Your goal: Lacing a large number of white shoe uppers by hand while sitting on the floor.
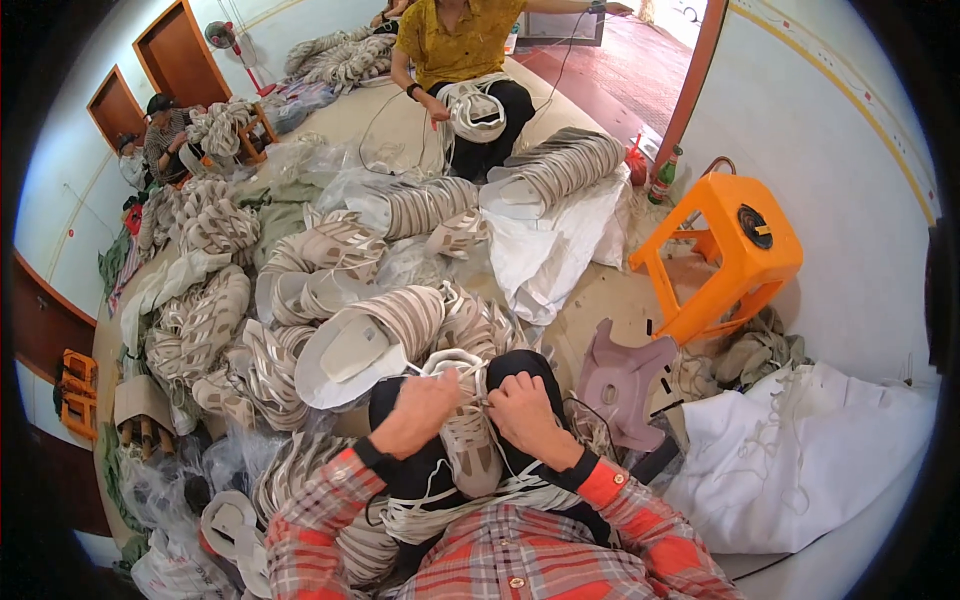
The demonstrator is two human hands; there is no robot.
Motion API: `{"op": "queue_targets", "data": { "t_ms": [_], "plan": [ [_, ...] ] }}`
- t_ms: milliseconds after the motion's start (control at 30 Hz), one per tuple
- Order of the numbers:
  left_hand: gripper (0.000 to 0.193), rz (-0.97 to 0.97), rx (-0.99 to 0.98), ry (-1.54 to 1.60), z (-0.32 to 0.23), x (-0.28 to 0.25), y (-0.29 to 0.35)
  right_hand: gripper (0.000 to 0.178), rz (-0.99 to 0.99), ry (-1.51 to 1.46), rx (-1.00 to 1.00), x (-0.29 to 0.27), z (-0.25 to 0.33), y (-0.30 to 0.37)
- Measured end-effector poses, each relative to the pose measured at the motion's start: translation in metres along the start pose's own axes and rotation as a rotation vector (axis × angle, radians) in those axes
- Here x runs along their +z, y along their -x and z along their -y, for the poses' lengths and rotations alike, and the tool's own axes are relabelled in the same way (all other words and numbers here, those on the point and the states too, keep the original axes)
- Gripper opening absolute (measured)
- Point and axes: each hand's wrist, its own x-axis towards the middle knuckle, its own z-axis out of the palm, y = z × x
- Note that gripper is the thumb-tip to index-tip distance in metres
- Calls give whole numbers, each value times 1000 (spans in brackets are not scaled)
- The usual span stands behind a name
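A beige and white shoe (pixel 470 452) stands between my knees, its toe toward me and its opening away from me. White shoelace (pixel 468 372) loops over its opening. My left hand (pixel 420 408), slightly blurred, is closed with a lace at its fingertips, left of the shoe's collar. On the other side my right hand (pixel 524 412) is closed, its fingertips at the shoe's lacing edge; what they pinch is hidden. A bundle of loose white laces (pixel 520 490) lies across my lap. Just beyond my left hand is a stack of similar shoe pieces (pixel 400 325).
More shoe bundles (pixel 200 320) cover the floor at left and ahead. An orange stool (pixel 720 250), a mauve plastic stool (pixel 625 385) and a white sack (pixel 790 460) are at right. A co-worker in a yellow shirt (pixel 455 40) sits ahead, near a green bottle (pixel 664 175).
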Motion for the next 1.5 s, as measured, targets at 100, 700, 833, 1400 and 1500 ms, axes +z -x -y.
{"op": "queue_targets", "data": {
  "t_ms": [100,700,833,1400,1500],
  "plan": [
    [21,-192,-122,-51,12,-14,17,10,95,42,-38,6,7,2],
    [8,314,-561,2166,-8,30,49,19,809,-963,570,-105,-20,-10],
    [12,-295,-329,3374,12,44,65,21,695,-862,113,-117,-12,2],
    [19,-1596,-201,2167,164,-101,249,14,511,-712,-16,43,48,-51],
    [18,-1180,-439,1947,129,-76,212,11,383,-592,-361,61,86,-24]
  ]
}}
